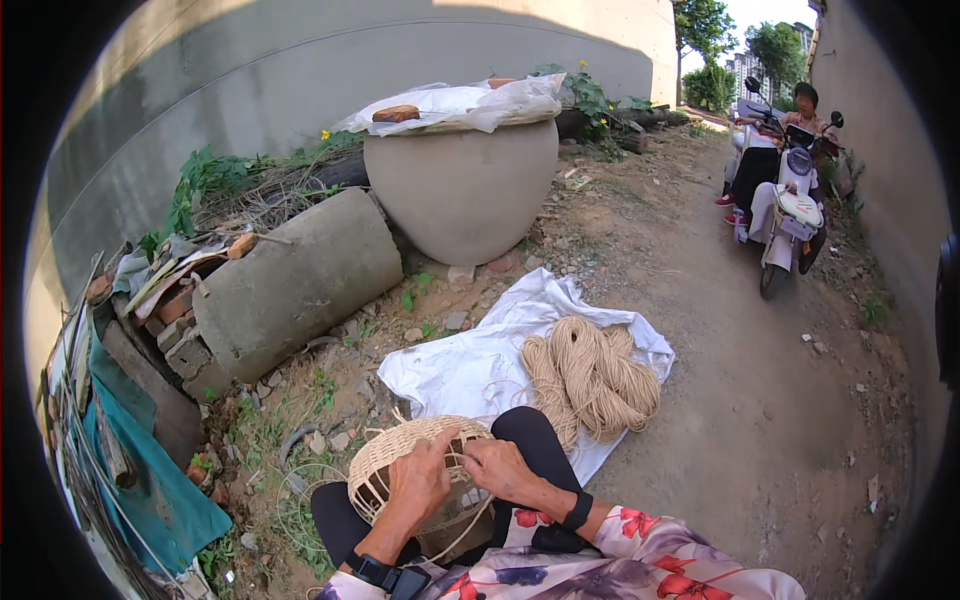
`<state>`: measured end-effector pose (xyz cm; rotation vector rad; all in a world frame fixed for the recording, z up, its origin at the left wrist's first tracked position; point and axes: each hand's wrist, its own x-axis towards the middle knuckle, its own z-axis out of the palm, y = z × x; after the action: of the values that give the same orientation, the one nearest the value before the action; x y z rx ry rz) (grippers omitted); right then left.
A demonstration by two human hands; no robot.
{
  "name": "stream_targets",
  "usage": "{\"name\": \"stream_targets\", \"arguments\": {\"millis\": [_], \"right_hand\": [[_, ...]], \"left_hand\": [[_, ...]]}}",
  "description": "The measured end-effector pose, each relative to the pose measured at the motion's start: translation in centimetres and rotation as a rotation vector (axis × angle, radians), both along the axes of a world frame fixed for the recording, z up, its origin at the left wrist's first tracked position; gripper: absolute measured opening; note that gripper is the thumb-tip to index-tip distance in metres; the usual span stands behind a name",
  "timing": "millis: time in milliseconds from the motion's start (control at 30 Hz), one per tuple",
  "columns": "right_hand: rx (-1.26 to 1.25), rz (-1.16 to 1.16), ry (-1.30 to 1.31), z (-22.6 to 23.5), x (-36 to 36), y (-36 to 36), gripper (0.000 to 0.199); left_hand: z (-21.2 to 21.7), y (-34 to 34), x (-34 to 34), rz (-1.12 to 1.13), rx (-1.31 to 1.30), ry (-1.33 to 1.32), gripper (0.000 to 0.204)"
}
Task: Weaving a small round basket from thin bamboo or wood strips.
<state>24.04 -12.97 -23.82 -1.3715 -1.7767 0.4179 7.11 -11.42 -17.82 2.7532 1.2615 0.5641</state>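
Note:
A half-woven round basket (385, 460) of pale cord rests on my lap, against my black trousers. My left hand (418, 482) lies over its top with the fingers curled onto the weave. My right hand (500, 466) pinches a strand at the basket's right rim. A loose strand loops down below the basket. Just beyond my knee, a big hank of the same tan cord (590, 378) lies on a white plastic sheet (460, 365) spread on the dirt.
A large clay jar (462, 185) covered with plastic stands ahead, a concrete pipe (300, 280) lying left of it. Bricks, boards and a teal cloth (150, 470) pile up at left. A person sits on a white scooter (785, 215) up the dirt lane.

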Motion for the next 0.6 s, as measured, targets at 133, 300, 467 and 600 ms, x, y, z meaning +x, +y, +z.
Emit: {"name": "stream_targets", "arguments": {"millis": [133,300,467,600], "right_hand": [[0.108,0.082,-0.016,0.8,0.5,-0.3,0.021],[0.13,-0.158,0.191,-0.8,5.8,0.5,0.02],[0.267,-0.222,-0.088,-4.4,6.5,0.7,0.007],[0.27,-0.233,-0.142,-4.4,5.8,1.2,0.005]], "left_hand": [[-1.4,-0.1,-0.8,0.05,-0.037,-0.299,0.048],[-2.9,-2.0,-1.0,0.122,-0.015,-0.477,0.035],[-3.5,-3.3,-2.0,0.124,-0.083,-0.614,0.03],[-4.1,-3.1,-1.7,0.201,-0.098,-0.673,0.025]]}}
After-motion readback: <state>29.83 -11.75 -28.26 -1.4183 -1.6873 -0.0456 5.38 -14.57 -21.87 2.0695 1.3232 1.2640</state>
